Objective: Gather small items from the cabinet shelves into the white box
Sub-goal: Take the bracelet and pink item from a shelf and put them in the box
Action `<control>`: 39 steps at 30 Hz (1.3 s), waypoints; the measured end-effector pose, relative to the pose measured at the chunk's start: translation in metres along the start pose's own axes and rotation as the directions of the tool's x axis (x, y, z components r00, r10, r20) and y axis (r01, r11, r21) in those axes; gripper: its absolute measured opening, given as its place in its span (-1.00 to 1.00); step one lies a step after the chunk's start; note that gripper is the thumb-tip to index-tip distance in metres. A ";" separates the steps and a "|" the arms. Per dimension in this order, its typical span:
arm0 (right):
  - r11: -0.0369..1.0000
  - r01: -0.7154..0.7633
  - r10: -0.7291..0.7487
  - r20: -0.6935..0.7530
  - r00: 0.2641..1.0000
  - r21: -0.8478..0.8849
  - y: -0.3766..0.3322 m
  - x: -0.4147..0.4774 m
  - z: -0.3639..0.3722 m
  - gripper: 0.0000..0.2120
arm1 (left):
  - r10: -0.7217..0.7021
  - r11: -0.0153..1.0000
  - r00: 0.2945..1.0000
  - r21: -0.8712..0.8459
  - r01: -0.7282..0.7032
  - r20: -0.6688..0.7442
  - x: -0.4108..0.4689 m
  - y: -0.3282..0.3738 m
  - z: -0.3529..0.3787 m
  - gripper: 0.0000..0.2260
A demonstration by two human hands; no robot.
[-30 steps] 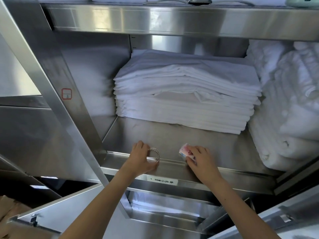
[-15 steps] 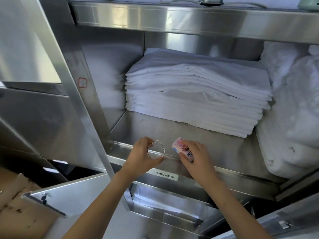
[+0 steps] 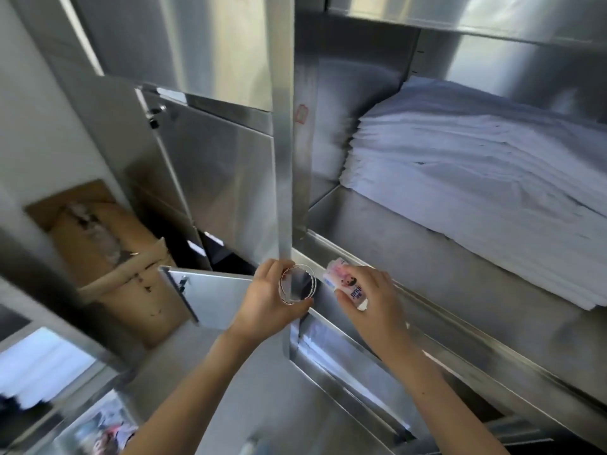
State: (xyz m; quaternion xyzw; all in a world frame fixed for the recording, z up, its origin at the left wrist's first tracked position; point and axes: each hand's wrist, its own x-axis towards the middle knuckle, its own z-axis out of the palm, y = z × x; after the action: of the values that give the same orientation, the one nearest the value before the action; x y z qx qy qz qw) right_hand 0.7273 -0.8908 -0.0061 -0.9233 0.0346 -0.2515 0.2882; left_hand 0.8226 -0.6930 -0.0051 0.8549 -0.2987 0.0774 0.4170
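My left hand (image 3: 267, 298) pinches a thin silver ring bracelet (image 3: 297, 284) just in front of the steel cabinet shelf's front lip (image 3: 410, 290). My right hand (image 3: 371, 298) grips a small white and pink packet (image 3: 345, 284) with print on it, a little to the right of the bracelet. Both hands are off the shelf, close together. The white box is not in view.
A tall stack of folded white sheets (image 3: 476, 185) fills the shelf behind my hands. The open steel cabinet door (image 3: 210, 178) and an upright post (image 3: 282, 159) stand to the left. Brown cardboard boxes (image 3: 108, 257) sit lower left. A lower shelf with a drawer-like edge (image 3: 345, 356) lies beneath.
Both hands have lifted the bracelet and the packet off the shelf and drawn them back. My view has swung left, bringing the door and cardboard boxes into sight.
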 end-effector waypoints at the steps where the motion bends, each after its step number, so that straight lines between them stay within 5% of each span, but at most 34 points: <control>1: 1.000 0.015 -0.015 0.007 1.000 0.012 -0.005 0.001 0.007 -0.65 | -0.014 1.000 1.000 0.009 0.015 -0.013 -0.006 -0.005 -0.006 -0.48; 14: 0.949 0.195 -0.255 0.238 0.937 0.248 -0.143 -0.012 0.146 -0.63 | -0.316 0.930 0.911 0.106 0.353 -0.263 -0.146 -0.090 -0.147 -0.48; 30: 0.811 0.341 -0.549 0.419 0.723 0.475 -0.381 -0.087 0.313 -0.65 | -0.662 0.596 0.485 -0.009 0.803 -0.572 -0.399 -0.167 -0.348 -0.45; 39: 0.791 0.358 -0.594 0.480 0.646 0.496 -0.406 -0.058 0.367 -0.67 | -0.715 0.500 0.376 -0.054 0.864 -0.590 -0.405 -0.211 -0.360 -0.45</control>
State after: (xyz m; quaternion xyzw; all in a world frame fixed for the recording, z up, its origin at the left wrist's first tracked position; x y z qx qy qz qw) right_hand 0.8220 -0.3520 -0.0686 -0.8593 -0.3557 -0.0073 0.3675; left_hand 0.6582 -0.1385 -0.0700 0.8775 0.2954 0.1431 0.3496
